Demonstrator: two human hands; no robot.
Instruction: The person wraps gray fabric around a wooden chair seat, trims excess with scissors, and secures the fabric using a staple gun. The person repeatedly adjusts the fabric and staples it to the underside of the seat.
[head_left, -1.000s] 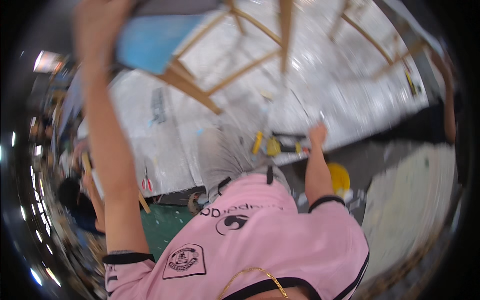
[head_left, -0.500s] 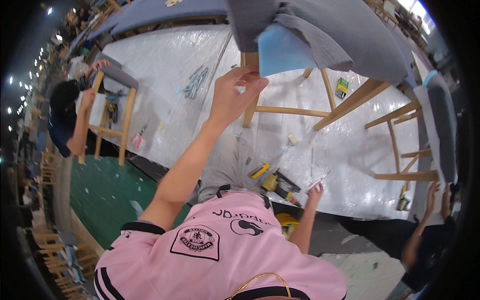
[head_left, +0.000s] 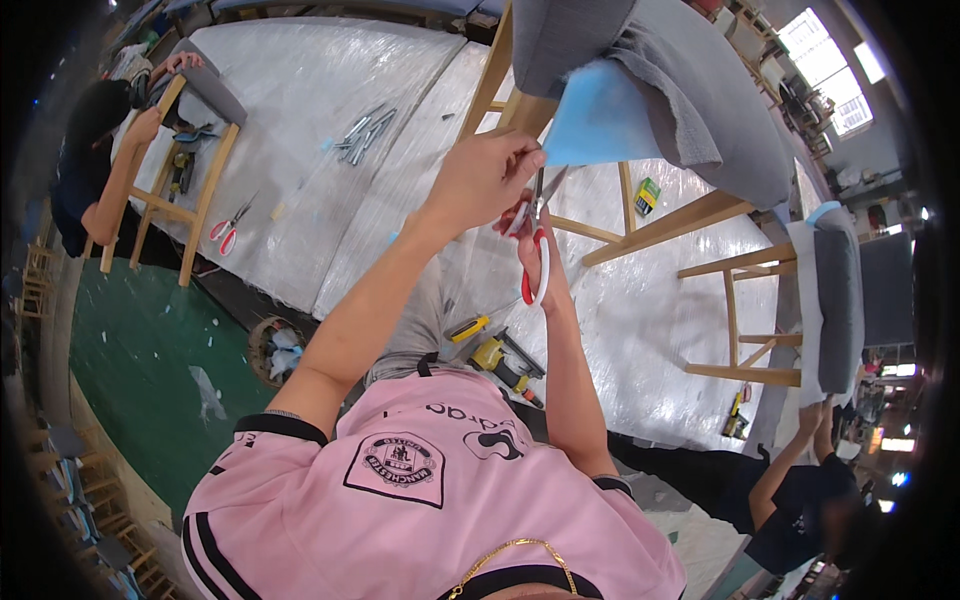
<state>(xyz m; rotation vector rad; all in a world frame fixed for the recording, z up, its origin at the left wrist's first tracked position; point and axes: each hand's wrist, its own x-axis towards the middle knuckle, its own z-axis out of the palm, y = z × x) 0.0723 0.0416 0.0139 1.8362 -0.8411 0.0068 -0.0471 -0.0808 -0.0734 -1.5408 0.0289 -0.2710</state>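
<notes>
A wooden-legged chair [head_left: 665, 228] with grey upholstery stands in front of me. From under its loose grey fabric [head_left: 672, 85] hangs a light blue sheet [head_left: 605, 120]. My left hand [head_left: 480, 180] is closed in a pinch on the lower left corner of that sheet. Just below it, my right hand [head_left: 545, 262] grips red-and-white-handled scissors [head_left: 540, 245]. The scissors' blades point up beside the sheet's lower edge and look parted. Whether they touch the sheet I cannot tell.
On the plastic-covered table [head_left: 300, 90] lie a yellow-black power tool [head_left: 500, 362], a yellow-handled tool [head_left: 467, 328], metal pieces [head_left: 365, 135], a small green-yellow box [head_left: 648, 195] and other scissors [head_left: 230, 228]. Co-workers handle chairs at the left [head_left: 205, 85] and right [head_left: 840, 300].
My right hand has come up from the table's near edge with the scissors to the blue sheet. My left hand still pinches the corner. The view has shifted somewhat.
</notes>
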